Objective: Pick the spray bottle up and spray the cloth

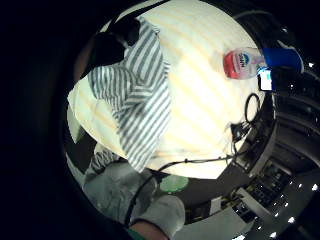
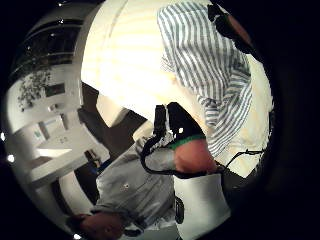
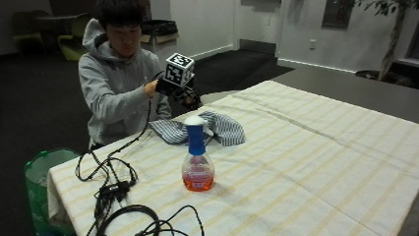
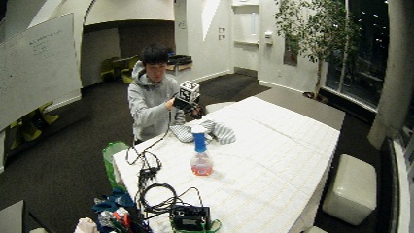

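Observation:
The spray bottle [image 3: 196, 162] stands upright on the striped tablecloth [image 3: 314, 147], with a blue sprayer top and orange liquid in its clear base. Behind it, near the table's far edge, lies a crumpled grey-and-white striped cloth [image 3: 223, 129]. My gloved right hand [image 3: 175, 90] is raised in the air above and behind the cloth, close to the person's chest, and holds nothing. Its fingers hang loosely. The little finger side palm view looks down on the cloth [image 1: 135, 95] and, further off, the bottle [image 1: 245, 62]. In the thumb side view the cloth [image 2: 210, 70] lies under the hand.
Black cables [image 3: 111, 189] trail over the table's near left corner. A green bin [image 3: 39, 172] stands on the floor beside that corner. A black bag [image 4: 189, 217] sits at the table's front end, and a white stool [image 4: 349, 187] stands to the right.

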A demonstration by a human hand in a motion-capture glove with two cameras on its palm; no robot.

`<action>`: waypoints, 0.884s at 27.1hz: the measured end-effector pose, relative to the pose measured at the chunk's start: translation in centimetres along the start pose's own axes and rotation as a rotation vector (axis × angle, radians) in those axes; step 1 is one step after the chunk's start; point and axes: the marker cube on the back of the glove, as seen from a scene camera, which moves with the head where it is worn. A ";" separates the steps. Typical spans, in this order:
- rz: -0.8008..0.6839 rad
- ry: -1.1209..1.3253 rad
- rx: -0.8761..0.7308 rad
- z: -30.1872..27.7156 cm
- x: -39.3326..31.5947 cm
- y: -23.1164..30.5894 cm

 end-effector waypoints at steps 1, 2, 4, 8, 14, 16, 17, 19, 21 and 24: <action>-0.005 -0.001 0.002 0.0 0.0 0.0; -0.013 -0.001 0.007 -0.1 0.0 -0.1; -0.023 -0.002 0.015 -0.2 0.1 -0.3; -0.026 -0.002 0.013 -0.3 0.4 -0.6; -0.048 -0.018 0.089 -0.6 0.5 -0.7; -0.059 -0.031 0.163 -0.9 0.8 -0.7; -0.066 -0.041 0.205 -1.1 1.1 -0.6; -0.082 -0.068 0.290 -1.5 1.8 -0.5; -0.097 -0.099 0.368 -1.7 2.6 -0.2; -0.102 -0.141 0.455 -1.9 4.1 0.3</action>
